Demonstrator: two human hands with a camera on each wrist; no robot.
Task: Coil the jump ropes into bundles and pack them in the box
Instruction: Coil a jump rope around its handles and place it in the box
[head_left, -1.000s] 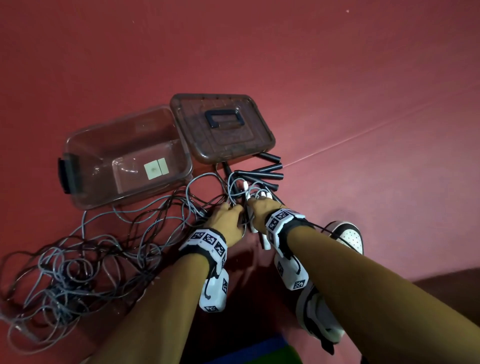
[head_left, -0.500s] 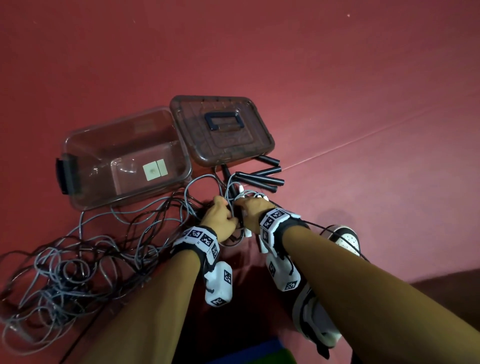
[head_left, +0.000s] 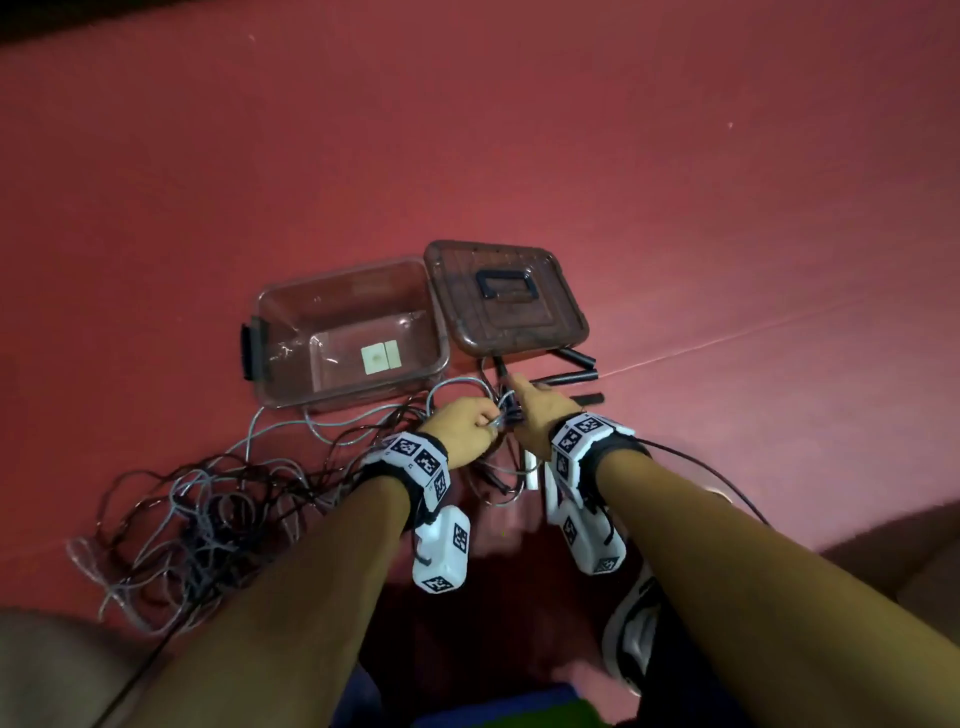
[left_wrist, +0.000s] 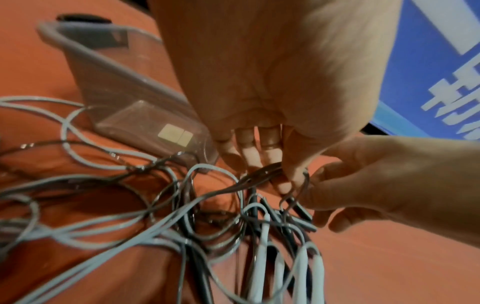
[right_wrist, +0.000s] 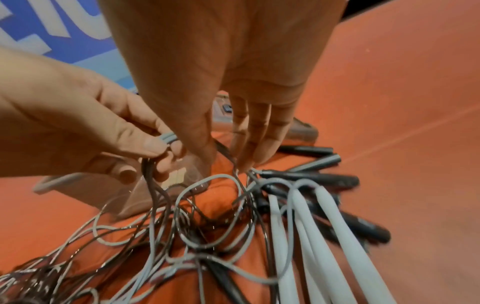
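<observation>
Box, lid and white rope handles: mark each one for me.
box (head_left: 291, 304), head view, far-left rim.
lid (head_left: 545, 322), head view, flat top beside its handle.
white rope handles (right_wrist: 335, 214), right wrist view, one handle's shaft.

- One clear box (head_left: 291, 332), beyond the left hand (head_left: 460, 434).
- One brown lid (head_left: 519, 322), beyond the right hand (head_left: 535, 415).
- Three white handles (right_wrist: 335, 224) show in the right wrist view.
- Black handles (head_left: 574, 357) and tangled ropes (head_left: 197, 525): number unclear.

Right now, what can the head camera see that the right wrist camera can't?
Only the head view shows the whole clear box, nothing coiled inside, its latch, and a shoe. Only the right wrist view shows up close the left hand pinching grey and dark cords, and the white handles. Both show the tangled ropes, black handles and right hand.
</observation>
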